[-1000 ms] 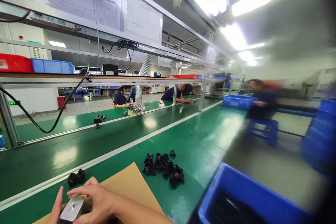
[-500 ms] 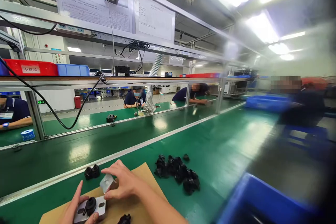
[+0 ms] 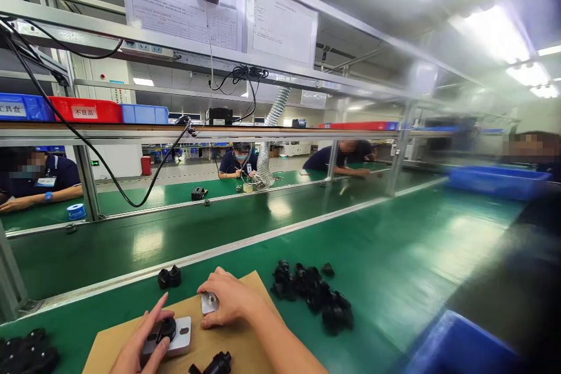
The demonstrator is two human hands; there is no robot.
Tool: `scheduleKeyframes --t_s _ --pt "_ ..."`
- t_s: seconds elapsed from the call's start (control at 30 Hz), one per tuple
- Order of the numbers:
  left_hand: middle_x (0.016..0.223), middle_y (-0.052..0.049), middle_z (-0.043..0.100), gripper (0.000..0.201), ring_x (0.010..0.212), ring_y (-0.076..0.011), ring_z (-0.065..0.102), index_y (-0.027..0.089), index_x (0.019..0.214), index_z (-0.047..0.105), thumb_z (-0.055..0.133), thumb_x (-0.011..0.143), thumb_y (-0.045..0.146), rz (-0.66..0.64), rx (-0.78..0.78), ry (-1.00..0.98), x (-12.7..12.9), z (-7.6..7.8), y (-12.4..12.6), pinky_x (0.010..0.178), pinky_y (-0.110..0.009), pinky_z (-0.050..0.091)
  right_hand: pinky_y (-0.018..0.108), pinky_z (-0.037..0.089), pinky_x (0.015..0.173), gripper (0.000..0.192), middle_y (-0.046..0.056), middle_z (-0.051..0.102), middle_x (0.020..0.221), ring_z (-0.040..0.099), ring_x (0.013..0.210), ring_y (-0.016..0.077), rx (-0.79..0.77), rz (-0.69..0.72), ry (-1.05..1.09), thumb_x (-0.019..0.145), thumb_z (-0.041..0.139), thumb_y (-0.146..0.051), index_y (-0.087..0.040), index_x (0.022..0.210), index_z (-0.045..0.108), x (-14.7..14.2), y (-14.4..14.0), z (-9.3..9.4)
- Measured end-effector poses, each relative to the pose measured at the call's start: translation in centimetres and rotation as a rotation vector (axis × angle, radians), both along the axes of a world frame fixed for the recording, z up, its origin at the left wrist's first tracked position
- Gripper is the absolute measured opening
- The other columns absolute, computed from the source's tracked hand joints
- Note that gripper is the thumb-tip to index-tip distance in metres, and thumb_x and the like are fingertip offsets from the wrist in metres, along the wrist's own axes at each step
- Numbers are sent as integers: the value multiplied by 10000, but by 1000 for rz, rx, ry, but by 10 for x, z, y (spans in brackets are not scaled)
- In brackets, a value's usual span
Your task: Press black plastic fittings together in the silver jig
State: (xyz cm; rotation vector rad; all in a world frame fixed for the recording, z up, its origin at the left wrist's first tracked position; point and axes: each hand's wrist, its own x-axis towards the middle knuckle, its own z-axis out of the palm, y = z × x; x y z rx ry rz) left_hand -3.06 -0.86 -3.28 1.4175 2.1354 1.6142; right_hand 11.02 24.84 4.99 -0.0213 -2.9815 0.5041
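Left hand (image 3: 144, 345) steadies a metal block (image 3: 175, 336) with a black part (image 3: 164, 327) seated on it, on the cardboard sheet (image 3: 232, 350); right hand (image 3: 228, 301) pinches a small metal plate (image 3: 209, 302) just beside it.

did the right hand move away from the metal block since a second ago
Yes. The right hand lifted the small metal plate off the grey metal block, rightward onto the brown cardboard sheet.

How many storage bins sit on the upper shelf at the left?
3: a blue bin at the far left edge, a red bin beside it, then another blue bin. More red and blue bins farther right along the shelf are too blurred to count.
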Motion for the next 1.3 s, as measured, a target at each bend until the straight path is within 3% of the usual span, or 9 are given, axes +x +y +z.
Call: scheduleKeyframes --t_s 0.17,0.3,0.4,0.57,0.7,0.9,1.03,1.2,1.3 --pt "1380 -35 702 561 1269 -172 692 353 1615 386 529 1077 284 113 134 333 10 21 -3 1088 -284 587 423 473 1055 714 103 665 1198 546 1196 322 -45 -55 17 750 939 -460 -221 1378 697 2 -4 5" --pt "1390 -56 681 827 1351 -187 635 339 1613 383 561 928 -88 165 432 839 16 57 -10 1268 -448 452 417 462 1043 654 109 658 1199 544 1191 323 -72 -51 30 778 909 -408 -201 1362 700 2 -3 3" --pt "1395 -104 668 853 1360 -199 616 269 1608 389 540 885 -158 154 420 954 15 68 -17 1289 -503 409 421 449 1056 621 108 654 1219 539 1208 325 -79 -52 30 803 872 -375 -208 1373 691 0 -3 0" --pt "1338 -113 707 659 1244 -208 673 224 1563 429 563 939 63 -5 183 881 20 67 -29 1097 -367 585 416 436 1094 634 102 653 1276 527 1268 328 -79 -62 16 808 859 -375 -218 1395 676 -1 -3 -3" --pt "1262 -62 748 745 1087 -228 743 304 1540 444 567 832 107 -206 -55 838 27 71 -32 973 -353 650 429 436 1109 629 102 658 1273 535 1262 329 -64 -79 16 812 850 -395 -219 1391 681 0 -5 -1" --pt "1367 -64 718 664 1182 -302 731 310 1477 584 694 838 168 -343 -343 728 33 79 -28 1043 -404 633 479 440 1092 551 131 656 1234 534 1219 344 2 -155 32 824 703 -212 -179 1374 689 1 -13 4" --pt "1326 -53 741 477 1147 -273 750 334 1445 632 703 975 364 -426 -375 630 32 75 -24 1016 -340 635 469 465 1034 536 135 656 1199 546 1189 348 26 -195 24 784 663 -153 -161 1318 707 2 -13 8" --pt "1338 -56 733 424 1220 -244 722 346 1411 658 677 994 423 -159 -71 602 8 44 -23 1073 -313 606 459 479 951 384 109 658 1150 580 1119 337 14 -207 17 777 717 -255 -201 1156 742 6 -9 11" --pt "1393 -69 691 413 1280 -238 679 348 1434 635 620 1022 377 -42 -60 506 -10 36 -22 1132 -346 574 463 468 980 384 99 655 1163 577 1131 334 -8 -209 30 789 790 -408 -212 1117 747 7 -9 8"
